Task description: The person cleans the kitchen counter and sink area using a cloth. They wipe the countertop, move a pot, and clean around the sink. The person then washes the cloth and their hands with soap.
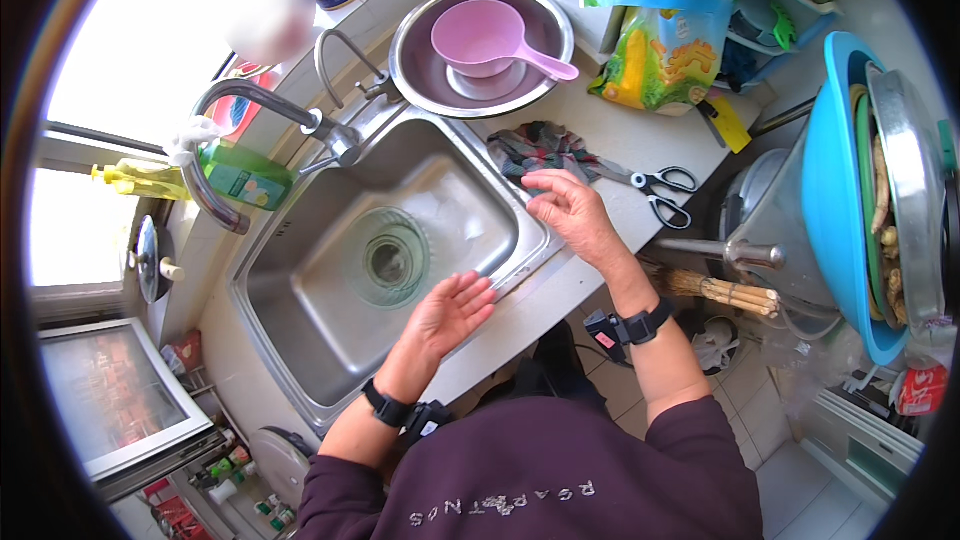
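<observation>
My left hand hovers over the near rim of the stainless steel sink, palm turned up and fingers spread, with nothing in it. A clear glass bowl sits on the sink's floor beyond those fingers. Above the sink's right corner, my right hand is raised, fingers bent and apart, holding nothing. Just past its fingertips lies a crumpled plaid cloth on the counter. Black-handled scissors rest to the right, their blades reaching towards the cloth. Both wrists carry black straps.
A large chrome faucet arches at the sink's far left, near a green detergent bottle. Behind the sink, a pink ladle sits in a metal basin. A colourful bag stands on the counter; a blue basin is at right.
</observation>
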Tool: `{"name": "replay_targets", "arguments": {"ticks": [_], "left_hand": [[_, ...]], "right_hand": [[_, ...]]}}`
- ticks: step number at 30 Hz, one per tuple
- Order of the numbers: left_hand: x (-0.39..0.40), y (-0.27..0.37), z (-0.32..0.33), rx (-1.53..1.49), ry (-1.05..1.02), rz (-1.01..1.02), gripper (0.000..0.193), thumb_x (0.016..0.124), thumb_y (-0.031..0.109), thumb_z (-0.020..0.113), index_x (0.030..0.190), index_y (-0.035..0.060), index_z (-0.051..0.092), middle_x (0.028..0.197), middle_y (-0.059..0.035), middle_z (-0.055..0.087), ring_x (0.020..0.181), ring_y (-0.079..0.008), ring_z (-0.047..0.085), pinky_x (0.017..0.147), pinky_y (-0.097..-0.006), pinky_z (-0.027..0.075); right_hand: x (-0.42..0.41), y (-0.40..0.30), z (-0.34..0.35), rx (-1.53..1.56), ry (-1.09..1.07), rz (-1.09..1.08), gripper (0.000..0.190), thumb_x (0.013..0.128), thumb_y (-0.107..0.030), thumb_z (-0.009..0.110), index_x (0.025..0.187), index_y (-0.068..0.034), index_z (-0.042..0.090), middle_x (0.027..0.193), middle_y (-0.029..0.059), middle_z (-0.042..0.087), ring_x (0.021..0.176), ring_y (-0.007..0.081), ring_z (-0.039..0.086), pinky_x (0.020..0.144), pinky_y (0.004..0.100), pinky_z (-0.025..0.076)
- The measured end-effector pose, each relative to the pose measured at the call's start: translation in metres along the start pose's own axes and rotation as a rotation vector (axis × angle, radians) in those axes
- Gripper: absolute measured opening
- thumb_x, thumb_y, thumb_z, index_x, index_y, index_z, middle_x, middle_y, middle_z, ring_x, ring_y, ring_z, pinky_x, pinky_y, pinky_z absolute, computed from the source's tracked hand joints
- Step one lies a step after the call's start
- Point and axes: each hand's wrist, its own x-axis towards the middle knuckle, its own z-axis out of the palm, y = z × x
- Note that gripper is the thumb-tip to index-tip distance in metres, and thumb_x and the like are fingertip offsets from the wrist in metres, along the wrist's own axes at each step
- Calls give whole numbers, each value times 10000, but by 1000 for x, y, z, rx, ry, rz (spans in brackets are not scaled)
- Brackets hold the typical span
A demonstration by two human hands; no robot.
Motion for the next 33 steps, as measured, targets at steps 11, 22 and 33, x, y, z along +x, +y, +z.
{"name": "replay_targets", "arguments": {"ticks": [11, 22, 33], "left_hand": [[7, 13, -12, 1, 12, 61, 347, 929, 276, 553, 1176, 35, 519, 1187, -143, 575, 1067, -292, 575, 914, -423, 487], [54, 42, 62, 296, -44, 199, 366, 939, 269, 536, 1211, 27, 496, 1215, -147, 555, 1092, -282, 559, 929, -424, 464], [50, 35, 44, 238, 6, 150, 349, 927, 282, 558, 1194, 61, 525, 1205, -116, 572, 1100, -286, 561, 941, -431, 457]], "right_hand": [[-14, 52, -82, -1406, 597, 168, 255, 746, -140, 691, 1000, -153, 679, 1004, 36, 596, 1031, 247, 527, 931, 410, 377], [65, 38, -72, -1176, 939, -277, 243, 718, -58, 624, 946, -127, 672, 1004, 100, 594, 973, 291, 557, 822, 444, 452], [45, 63, -3, -1121, 133, -343, 506, 826, -434, 596, 1277, -210, 544, 1414, 72, 410, 1351, 306, 293, 1096, 590, 155]]}}
